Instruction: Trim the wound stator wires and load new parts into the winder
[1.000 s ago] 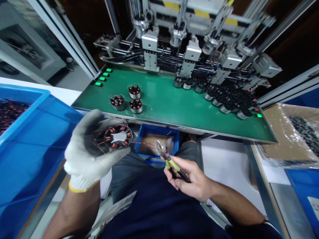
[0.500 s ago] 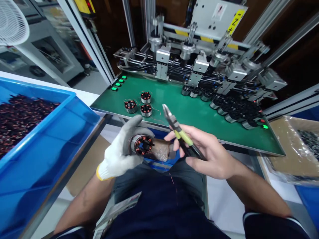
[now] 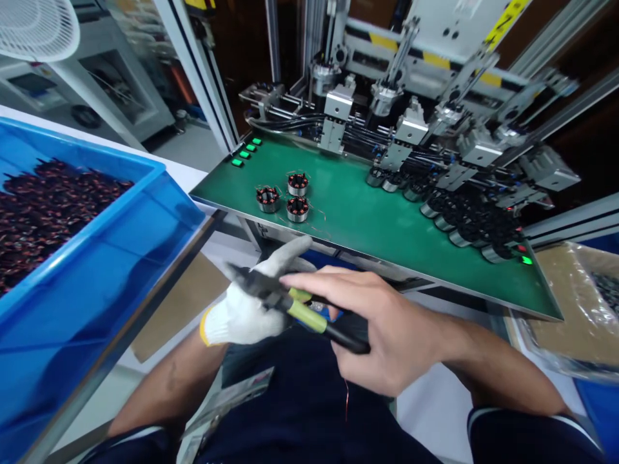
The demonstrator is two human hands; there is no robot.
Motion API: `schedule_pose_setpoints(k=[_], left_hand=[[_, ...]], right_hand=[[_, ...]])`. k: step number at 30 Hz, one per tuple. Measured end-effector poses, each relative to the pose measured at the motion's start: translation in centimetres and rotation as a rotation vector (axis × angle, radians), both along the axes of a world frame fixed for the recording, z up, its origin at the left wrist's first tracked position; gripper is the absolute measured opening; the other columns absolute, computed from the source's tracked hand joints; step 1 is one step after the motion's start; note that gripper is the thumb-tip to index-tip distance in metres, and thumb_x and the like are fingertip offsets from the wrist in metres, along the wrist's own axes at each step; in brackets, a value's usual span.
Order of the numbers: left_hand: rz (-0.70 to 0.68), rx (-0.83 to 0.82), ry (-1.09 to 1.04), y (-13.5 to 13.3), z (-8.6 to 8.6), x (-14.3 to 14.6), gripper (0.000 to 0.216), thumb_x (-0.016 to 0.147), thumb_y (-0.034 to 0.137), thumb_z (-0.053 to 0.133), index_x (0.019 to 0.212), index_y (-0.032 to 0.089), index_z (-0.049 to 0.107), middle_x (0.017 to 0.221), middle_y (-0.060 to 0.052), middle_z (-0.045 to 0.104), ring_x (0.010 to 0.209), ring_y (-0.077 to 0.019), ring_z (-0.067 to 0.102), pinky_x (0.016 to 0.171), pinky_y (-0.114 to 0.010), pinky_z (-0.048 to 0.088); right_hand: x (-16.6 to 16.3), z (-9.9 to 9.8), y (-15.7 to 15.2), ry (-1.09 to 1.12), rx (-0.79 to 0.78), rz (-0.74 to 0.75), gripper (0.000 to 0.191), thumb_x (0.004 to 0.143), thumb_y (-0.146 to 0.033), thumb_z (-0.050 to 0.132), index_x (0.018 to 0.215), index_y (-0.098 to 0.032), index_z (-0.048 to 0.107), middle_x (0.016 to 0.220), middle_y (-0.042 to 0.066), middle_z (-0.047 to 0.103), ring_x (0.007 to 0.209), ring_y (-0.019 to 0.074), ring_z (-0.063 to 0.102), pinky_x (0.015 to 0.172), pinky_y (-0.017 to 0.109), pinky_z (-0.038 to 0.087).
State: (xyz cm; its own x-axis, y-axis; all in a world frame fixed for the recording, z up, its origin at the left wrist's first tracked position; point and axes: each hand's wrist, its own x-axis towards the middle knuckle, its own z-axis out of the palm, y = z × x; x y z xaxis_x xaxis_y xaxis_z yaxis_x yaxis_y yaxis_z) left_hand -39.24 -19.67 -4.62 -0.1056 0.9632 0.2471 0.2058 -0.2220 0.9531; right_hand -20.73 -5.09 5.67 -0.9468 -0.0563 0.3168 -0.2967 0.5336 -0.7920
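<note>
My left hand (image 3: 251, 316), in a white work glove, is curled with the palm turned inward. The wound motor stator it held a moment earlier is now almost wholly hidden behind a pair of wire cutters. My bare right hand (image 3: 391, 325) grips these wire cutters (image 3: 309, 316) by their yellow-green and black handles. Their blurred jaws point left, across the front of the gloved palm. Below my right hand hangs a thin copper wire (image 3: 347, 396). Beyond my hands, three copper-wound stators (image 3: 297, 209) stand on the green work surface (image 3: 338, 206), with loose wire ends around them.
On the left is a blue bin (image 3: 159, 193) heaped with dark, copper-coloured parts. A machine with metal clamps (image 3: 411, 122) lines the back, and several dark cylindrical parts (image 3: 459, 232) stand at the right. A plastic-lined cardboard box (image 3: 556, 277) lies at far right.
My right hand has swung the wire cutters left and down, in front of my left hand, covering the stator. The view has shifted, so the bench appears farther right.
</note>
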Motion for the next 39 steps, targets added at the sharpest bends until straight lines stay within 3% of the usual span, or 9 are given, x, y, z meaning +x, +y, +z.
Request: schedule_pose_setpoints(k=[3, 6, 10, 12, 16, 27, 34, 36, 39], left_hand=[[-0.082, 0.010, -0.123, 0.2, 0.3, 0.2, 0.103, 0.075, 0.038, 0.080, 0.163, 0.028, 0.027, 0.131, -0.013, 0.066, 0.113, -0.0311, 0.070, 0.093, -0.042, 0.061], [0.011, -0.036, -0.064, -0.2, 0.6, 0.2, 0.107, 0.068, 0.015, 0.077, 0.161, 0.032, 0.029, 0.128, -0.010, 0.068, 0.108, -0.0284, 0.071, 0.083, -0.035, 0.063], [0.053, -0.018, 0.034, -0.7, 0.8, 0.0, 0.111, 0.061, 0.004, 0.063, 0.162, 0.035, 0.027, 0.129, -0.008, 0.069, 0.102, -0.0250, 0.073, 0.079, -0.031, 0.063], [0.034, 0.012, 0.045, -0.7, 0.9, -0.1, 0.111, 0.062, 0.004, 0.061, 0.162, 0.035, 0.024, 0.127, -0.007, 0.069, 0.100, -0.0234, 0.073, 0.078, -0.030, 0.062], [0.050, -0.001, 0.128, -0.4, 1.1, 0.0, 0.113, 0.062, 0.003, 0.060, 0.163, 0.036, 0.021, 0.125, -0.006, 0.069, 0.099, -0.0216, 0.074, 0.081, -0.029, 0.061], [0.064, -0.026, 0.203, -0.7, 1.4, 0.3, 0.117, 0.056, 0.003, 0.060, 0.162, 0.038, 0.023, 0.127, -0.004, 0.071, 0.099, -0.0229, 0.074, 0.080, -0.029, 0.060], [0.056, -0.064, 0.231, -0.6, 1.7, 0.5, 0.119, 0.055, -0.001, 0.058, 0.161, 0.040, 0.022, 0.125, -0.001, 0.072, 0.087, -0.0170, 0.075, 0.071, -0.022, 0.059], [0.047, -0.060, 0.209, -0.6, 1.6, 0.4, 0.117, 0.057, 0.000, 0.058, 0.161, 0.037, 0.022, 0.124, -0.003, 0.072, 0.091, -0.0190, 0.075, 0.076, -0.025, 0.060], [0.081, -0.032, 0.196, -0.7, 1.2, 0.3, 0.113, 0.057, 0.002, 0.061, 0.160, 0.031, 0.026, 0.125, -0.006, 0.072, 0.103, -0.0248, 0.073, 0.092, -0.035, 0.060]], right_hand=[[0.7, -0.2, -0.6, -0.039, -0.016, 0.096, 0.070, 0.076, -0.005, 0.057, 0.145, -0.009, 0.049, 0.138, 0.016, 0.064, 0.130, 0.0244, 0.061, 0.114, 0.039, 0.048], [2.3, -0.6, -1.4, -0.098, -0.276, 0.029, 0.073, 0.078, -0.003, 0.058, 0.148, -0.014, 0.043, 0.147, 0.019, 0.054, 0.125, 0.0230, 0.062, 0.106, 0.039, 0.053], [4.4, -0.9, -2.0, -0.525, -0.771, -0.028, 0.047, 0.089, -0.012, 0.056, 0.136, -0.016, 0.050, 0.119, 0.012, 0.062, 0.092, 0.0141, 0.064, 0.079, 0.030, 0.056], [4.7, -0.9, -2.0, -0.706, -0.871, 0.014, 0.038, 0.087, -0.016, 0.059, 0.125, -0.014, 0.056, 0.104, 0.008, 0.064, 0.087, 0.0137, 0.063, 0.077, 0.030, 0.053], [4.4, -1.2, -2.0, -0.812, -0.955, 0.042, 0.038, 0.079, -0.012, 0.059, 0.117, -0.013, 0.057, 0.097, 0.005, 0.063, 0.081, 0.0118, 0.060, 0.073, 0.026, 0.049], [4.1, -1.8, -2.0, -0.765, -1.007, 0.067, 0.041, 0.074, -0.003, 0.057, 0.113, -0.014, 0.056, 0.092, 0.002, 0.062, 0.077, 0.0096, 0.060, 0.067, 0.021, 0.047], [5.1, -2.2, -2.6, -0.707, -0.839, 0.017, 0.028, 0.079, 0.000, 0.055, 0.101, -0.017, 0.056, 0.079, -0.003, 0.053, 0.064, 0.0069, 0.050, 0.059, 0.019, 0.045], [5.6, -1.7, -2.6, -0.611, -0.780, 0.012, 0.033, 0.083, -0.004, 0.059, 0.113, -0.018, 0.057, 0.091, 0.001, 0.058, 0.070, 0.0086, 0.055, 0.064, 0.022, 0.049], [5.7, -1.4, -0.8, -0.378, -0.642, -0.087, 0.055, 0.090, -0.015, 0.062, 0.143, -0.024, 0.048, 0.123, 0.010, 0.062, 0.101, 0.0172, 0.067, 0.089, 0.034, 0.056]])
